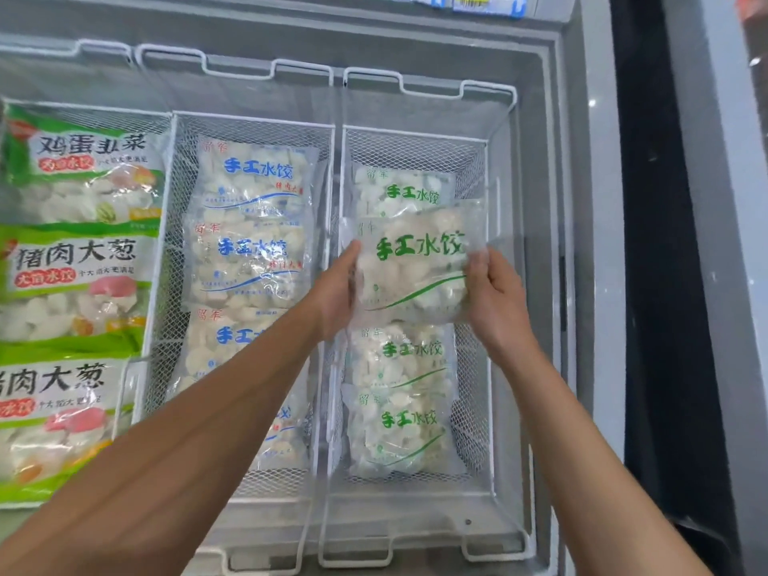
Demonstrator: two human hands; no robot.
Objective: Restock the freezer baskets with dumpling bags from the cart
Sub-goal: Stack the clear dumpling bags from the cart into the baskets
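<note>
Looking down from my head camera, my left hand [338,291] at nine o'clock and my right hand [494,299] at three o'clock grip the sides of a green-lettered dumpling bag [415,264], held over the right wire basket [478,409], above three like bags [401,359] lying inside.

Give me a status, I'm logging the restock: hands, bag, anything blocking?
Left hand and right hand grip green-print bag by its sides. Held above right basket, over its green-print row. Nothing blocking.
</note>
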